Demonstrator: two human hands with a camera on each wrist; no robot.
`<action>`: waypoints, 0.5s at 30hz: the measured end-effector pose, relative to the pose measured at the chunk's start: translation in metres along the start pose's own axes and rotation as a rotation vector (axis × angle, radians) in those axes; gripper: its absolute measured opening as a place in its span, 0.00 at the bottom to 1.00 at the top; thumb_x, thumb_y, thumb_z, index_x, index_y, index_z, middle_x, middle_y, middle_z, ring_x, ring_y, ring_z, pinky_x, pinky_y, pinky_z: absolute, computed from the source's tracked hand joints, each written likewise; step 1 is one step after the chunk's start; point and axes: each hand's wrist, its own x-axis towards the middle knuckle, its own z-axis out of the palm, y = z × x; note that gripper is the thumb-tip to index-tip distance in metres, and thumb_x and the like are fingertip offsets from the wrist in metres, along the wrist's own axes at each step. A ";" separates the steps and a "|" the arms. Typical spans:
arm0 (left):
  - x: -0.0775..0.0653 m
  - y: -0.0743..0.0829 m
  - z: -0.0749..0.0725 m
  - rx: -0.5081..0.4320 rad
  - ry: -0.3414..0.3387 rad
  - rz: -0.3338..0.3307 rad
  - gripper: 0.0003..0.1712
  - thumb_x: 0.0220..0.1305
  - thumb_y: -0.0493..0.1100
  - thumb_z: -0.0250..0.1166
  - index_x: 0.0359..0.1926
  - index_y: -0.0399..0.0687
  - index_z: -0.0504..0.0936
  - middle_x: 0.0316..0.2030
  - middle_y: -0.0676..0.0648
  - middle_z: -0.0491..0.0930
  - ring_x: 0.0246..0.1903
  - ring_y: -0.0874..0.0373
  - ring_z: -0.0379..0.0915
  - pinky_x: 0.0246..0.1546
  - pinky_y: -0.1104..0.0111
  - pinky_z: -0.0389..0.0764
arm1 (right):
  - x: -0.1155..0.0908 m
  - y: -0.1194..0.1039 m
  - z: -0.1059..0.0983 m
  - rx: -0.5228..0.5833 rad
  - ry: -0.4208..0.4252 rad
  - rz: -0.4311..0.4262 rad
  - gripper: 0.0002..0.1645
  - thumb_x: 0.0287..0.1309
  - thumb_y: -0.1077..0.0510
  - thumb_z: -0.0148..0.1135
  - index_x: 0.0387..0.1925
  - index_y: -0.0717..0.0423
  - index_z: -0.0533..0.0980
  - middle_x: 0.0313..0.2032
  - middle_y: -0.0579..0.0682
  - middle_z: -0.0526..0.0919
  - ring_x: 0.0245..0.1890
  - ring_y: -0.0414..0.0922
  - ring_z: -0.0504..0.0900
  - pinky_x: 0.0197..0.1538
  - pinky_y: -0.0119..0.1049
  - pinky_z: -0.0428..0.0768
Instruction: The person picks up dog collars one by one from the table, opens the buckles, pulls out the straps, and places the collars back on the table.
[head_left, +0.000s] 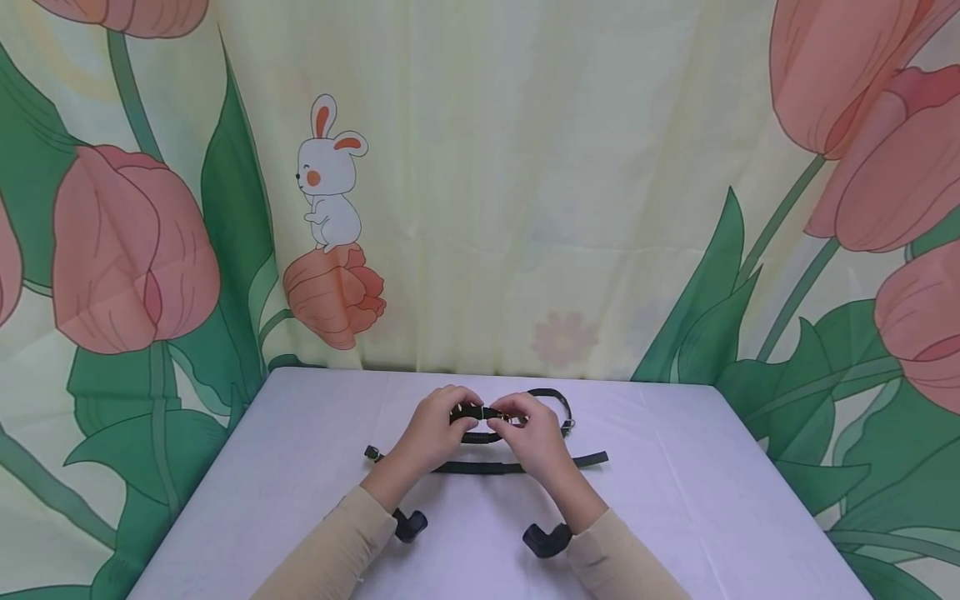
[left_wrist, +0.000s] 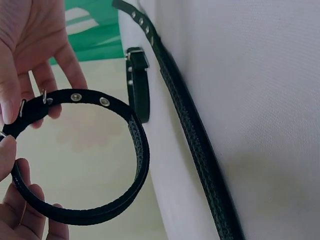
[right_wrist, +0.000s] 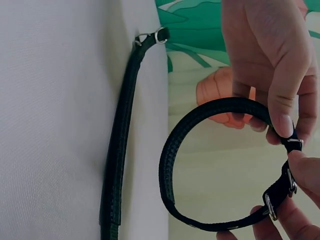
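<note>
Two black angular pieces (head_left: pixel 547 540) are seen beside the wrists, each partly covered, so their full shape cannot be made out. Beige sleeves (head_left: pixel 330 542) are cut off by the bottom edge. Just beyond, a flat black strap (head_left: pixel 472 468) is laid across the white-covered table (head_left: pixel 690 500), partly hidden by both wrists; it is cropped in each wrist view.

Farther on, a looped black strap (right_wrist: pixel 167 160) is held above the table, pinched between thumb and fingers of the left hand (head_left: pixel 438 427), near metal fittings (left_wrist: pixel 44 96), and likewise by the right hand (head_left: pixel 534 435). Where its ends meet is obscured by the thumbs; whether they are fastened cannot be told. Past the right hand, a curved strap (head_left: pixel 564 405) is partly blocked. Behind everything, a tulip-printed curtain (head_left: pixel 487 208) is cropped at the frame's edges.
</note>
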 end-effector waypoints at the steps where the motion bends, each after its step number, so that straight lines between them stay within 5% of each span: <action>1: 0.000 0.000 0.000 -0.004 -0.001 -0.001 0.14 0.67 0.35 0.75 0.50 0.53 0.87 0.42 0.53 0.86 0.45 0.59 0.77 0.48 0.61 0.83 | 0.000 0.000 0.000 0.000 0.000 0.000 0.12 0.61 0.60 0.79 0.43 0.41 0.88 0.44 0.42 0.89 0.48 0.43 0.85 0.53 0.43 0.86; 15: -0.001 0.003 0.001 -0.017 0.019 -0.024 0.11 0.66 0.46 0.78 0.46 0.54 0.86 0.42 0.54 0.86 0.44 0.59 0.79 0.45 0.65 0.83 | -0.001 -0.003 -0.001 -0.018 -0.003 -0.006 0.11 0.62 0.59 0.79 0.43 0.41 0.88 0.44 0.42 0.88 0.48 0.43 0.84 0.53 0.44 0.86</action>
